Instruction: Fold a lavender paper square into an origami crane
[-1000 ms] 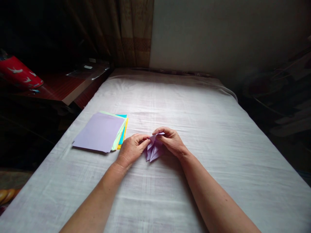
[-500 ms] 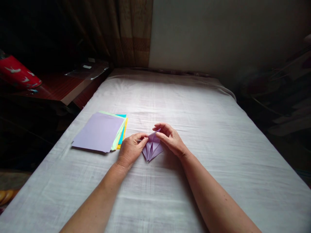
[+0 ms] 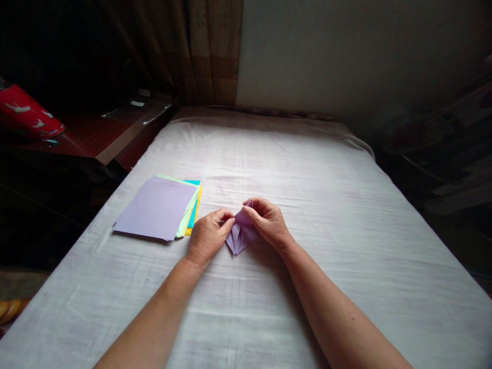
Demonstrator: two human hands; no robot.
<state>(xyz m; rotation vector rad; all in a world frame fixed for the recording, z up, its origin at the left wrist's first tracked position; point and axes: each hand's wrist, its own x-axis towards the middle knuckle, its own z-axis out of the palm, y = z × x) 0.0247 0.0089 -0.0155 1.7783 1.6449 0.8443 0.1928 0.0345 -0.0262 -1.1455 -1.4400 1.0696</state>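
Note:
A small piece of folded purple paper (image 3: 243,234) lies on the bed's light sheet, its pleats meeting at a point towards me. My left hand (image 3: 210,233) pinches its left edge between thumb and fingers. On the other side, my right hand (image 3: 269,221) grips the upper right part, thumb in front and fingers behind. A thin tip of the paper sticks up by the right fingertips. Part of the paper's right side is hidden by my right hand.
Left of my hands lies a stack of coloured paper sheets (image 3: 156,207), purple on top, with green, blue and yellow edges below. A wooden table (image 3: 111,141) beside the bed (image 3: 307,169) bears a red container with white birds (image 3: 28,114) and a clear plastic sleeve (image 3: 138,108).
My right thumb and fingers have closed on the paper's upper right part, which has lifted and shifted slightly. The left hand has kept its place.

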